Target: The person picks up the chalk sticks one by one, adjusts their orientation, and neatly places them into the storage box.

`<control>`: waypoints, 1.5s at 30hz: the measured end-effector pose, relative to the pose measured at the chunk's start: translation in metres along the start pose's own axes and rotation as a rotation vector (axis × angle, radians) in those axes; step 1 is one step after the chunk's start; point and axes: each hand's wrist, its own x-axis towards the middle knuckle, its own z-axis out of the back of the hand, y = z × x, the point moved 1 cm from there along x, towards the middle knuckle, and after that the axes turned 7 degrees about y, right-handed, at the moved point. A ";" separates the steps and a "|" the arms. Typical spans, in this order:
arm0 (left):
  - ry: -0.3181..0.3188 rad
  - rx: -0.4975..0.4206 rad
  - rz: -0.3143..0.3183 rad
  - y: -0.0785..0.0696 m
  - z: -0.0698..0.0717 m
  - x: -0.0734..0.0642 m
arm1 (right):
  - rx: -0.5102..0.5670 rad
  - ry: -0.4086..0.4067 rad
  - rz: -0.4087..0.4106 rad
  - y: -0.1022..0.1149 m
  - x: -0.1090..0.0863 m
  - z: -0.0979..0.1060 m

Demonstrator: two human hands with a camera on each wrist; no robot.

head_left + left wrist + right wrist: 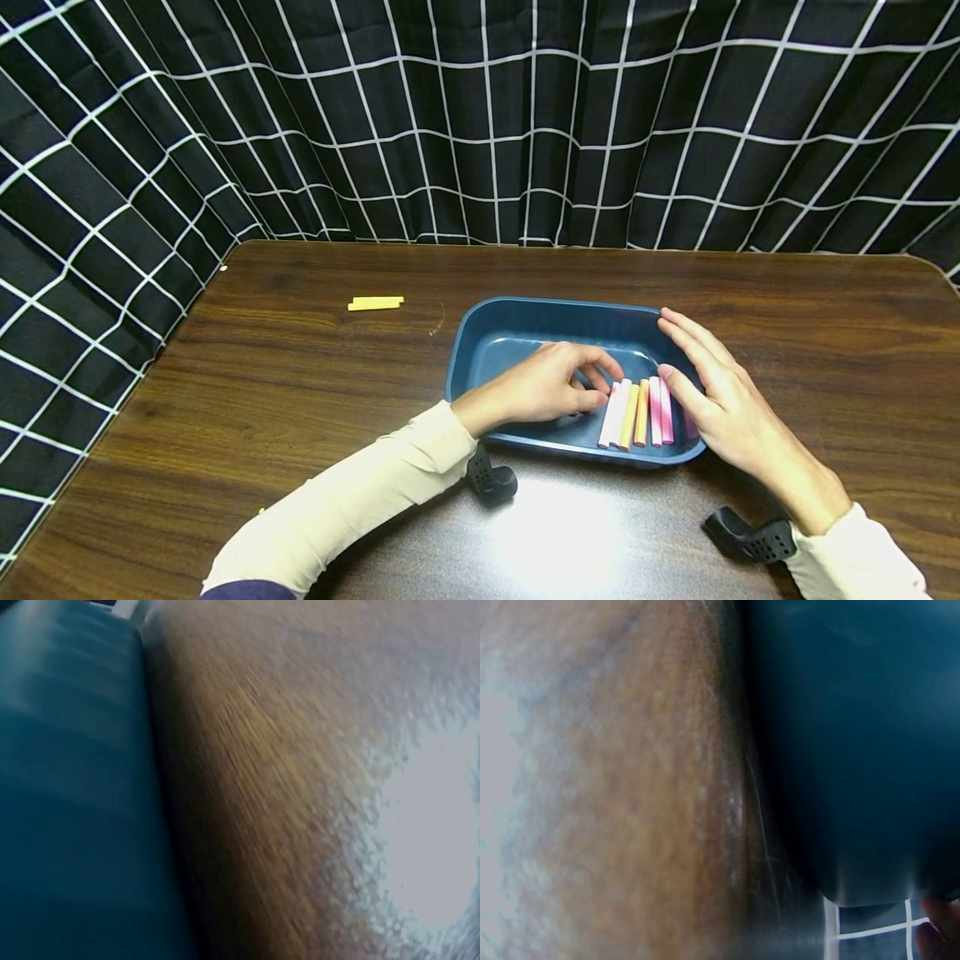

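A blue plastic tray [555, 308] sits on the table in the head view, and its outer wall fills one side of both wrist views. In its right half several chalk sticks stand in a row: pale pink ones [609, 417], a yellow one [628, 418], an orange one [642, 413] and pink ones [667, 412]. My left hand [551, 385] reaches inside, bent fingertips and thumb right at the leftmost pale stick. With the thumb inside and the fingers along the outside, my right hand [720, 400] holds the tray's right rim. It partly hides a darker pink stick [691, 425].
Two yellow chalk sticks [377, 303] lie side by side on the wooden table [300, 375], left of the tray. A black grid-patterned curtain [510, 125] hangs behind and to the left. Black wrist cameras [491, 479] hang under both wrists.
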 end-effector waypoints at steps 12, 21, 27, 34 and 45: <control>-0.059 0.176 -0.116 -0.007 0.016 -0.019 | -0.002 0.001 0.005 -0.001 -0.001 -0.002; -0.120 0.297 -0.140 -0.016 0.037 -0.037 | -0.004 0.015 -0.012 -0.001 -0.001 0.001; -0.166 0.330 -0.127 -0.014 0.050 -0.048 | -0.005 0.032 -0.015 -0.001 -0.001 0.001; -0.204 0.361 -0.134 -0.011 0.063 -0.060 | -0.006 0.038 0.001 -0.001 -0.001 0.000; -0.233 0.404 -0.082 -0.002 0.078 -0.074 | -0.002 0.050 -0.024 -0.001 -0.002 0.000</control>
